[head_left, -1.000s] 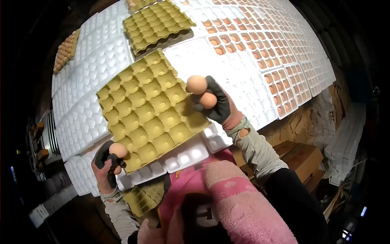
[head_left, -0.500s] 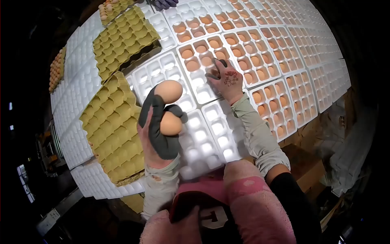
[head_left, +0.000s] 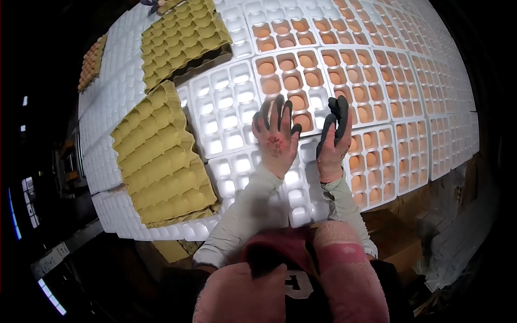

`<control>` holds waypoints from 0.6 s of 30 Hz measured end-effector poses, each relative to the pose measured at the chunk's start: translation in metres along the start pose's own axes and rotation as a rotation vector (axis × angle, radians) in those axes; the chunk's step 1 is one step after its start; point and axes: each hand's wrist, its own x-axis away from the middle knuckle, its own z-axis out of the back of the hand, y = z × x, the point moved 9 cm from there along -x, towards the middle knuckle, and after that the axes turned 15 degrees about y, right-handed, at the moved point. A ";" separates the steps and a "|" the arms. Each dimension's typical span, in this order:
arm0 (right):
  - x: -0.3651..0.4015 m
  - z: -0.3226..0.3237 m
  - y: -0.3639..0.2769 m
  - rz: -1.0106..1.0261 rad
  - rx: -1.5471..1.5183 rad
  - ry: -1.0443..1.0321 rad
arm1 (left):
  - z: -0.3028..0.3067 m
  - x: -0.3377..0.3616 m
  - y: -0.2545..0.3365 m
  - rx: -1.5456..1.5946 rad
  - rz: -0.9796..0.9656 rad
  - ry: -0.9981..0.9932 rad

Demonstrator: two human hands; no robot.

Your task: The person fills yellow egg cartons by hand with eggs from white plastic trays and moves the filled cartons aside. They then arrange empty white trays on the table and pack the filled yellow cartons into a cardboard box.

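Observation:
My left hand, in a dark-palmed glove, lies flat with fingers spread on a white plastic tray partly filled with brown eggs. Its fingertips rest beside an egg in the tray's near row. My right hand hovers edge-on just to the right, fingers straight and together, with nothing in it. An empty white tray sits left of the hands. A stack of yellow-green pulp egg trays, all empty, lies further left.
More white trays with eggs cover the surface to the right and far side. A second pulp tray stack lies at the back left, with a flat of eggs beyond it. Another person's hand shows at the top edge.
My left hand carried two eggs half a second ago; now it is empty and flat on the egg tray. My right hand has lifted off the tray and turned edge-on.

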 end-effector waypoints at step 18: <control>-0.009 -0.267 -0.109 -0.355 -0.456 -0.548 | 0.446 0.032 -0.201 0.296 0.675 0.673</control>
